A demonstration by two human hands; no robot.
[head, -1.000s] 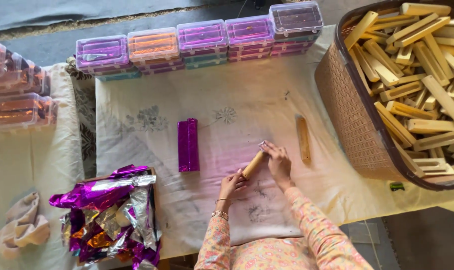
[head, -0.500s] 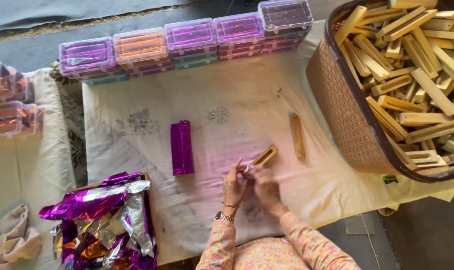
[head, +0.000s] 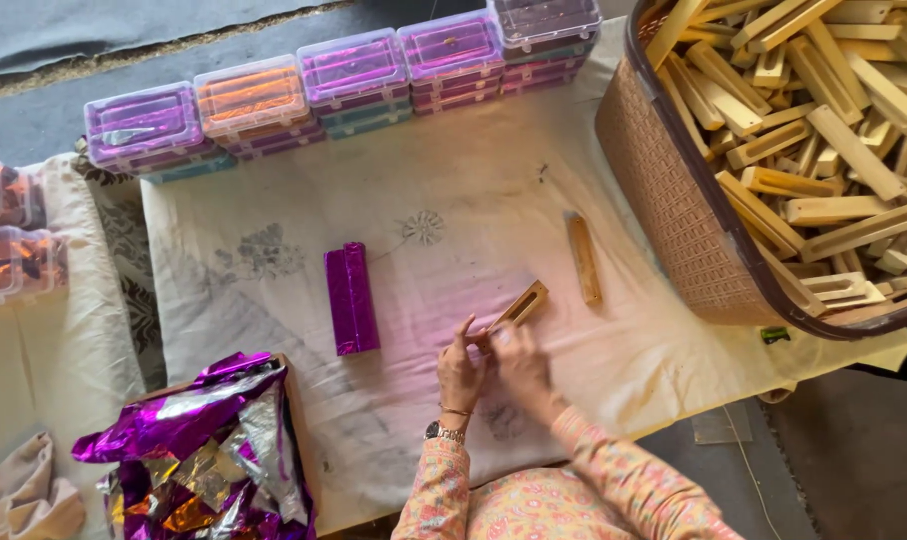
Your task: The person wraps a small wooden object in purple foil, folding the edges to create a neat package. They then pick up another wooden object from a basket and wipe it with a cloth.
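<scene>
Two hands are working close together at the near middle of a cream cloth (head: 594,170) covering the table. Left hand (head: 461,365) and right hand (head: 519,362) are both pinching the near end of a slotted wooden holder (head: 522,305), fingers closed around it; whatever small thing may be lying between the fingertips is too blurred to make out. That holder is lying tilted on the cloth, its far end pointing up and to the right, its slot facing upward.

One further wooden holder (head: 583,259) is lying flat just beyond it, apart from both hands. One packet wrapped in purple foil (head: 352,298) is resting on the cloth to the left, well apart from the hands.

Containers:
- Large brown woven basket (head: 674,200), standing at the right edge of the table, is holding a heaped pile of wooden holders (head: 824,120), lying crosswise in every direction.
- Clear plastic lidded boxes (head: 354,70), stacked in a row along the far edge of the cloth, are showing purple and orange contents through their lids; what those contents are cannot be told.
- More clear boxes (head: 14,250) with orange contents are sitting at the far left.
- Shallow cardboard box (head: 299,430) at the near left is holding crumpled foil sheets (head: 194,440), mostly purple, with silver and some gold.

One beige rag (head: 34,500) is lying at the near left corner.
</scene>
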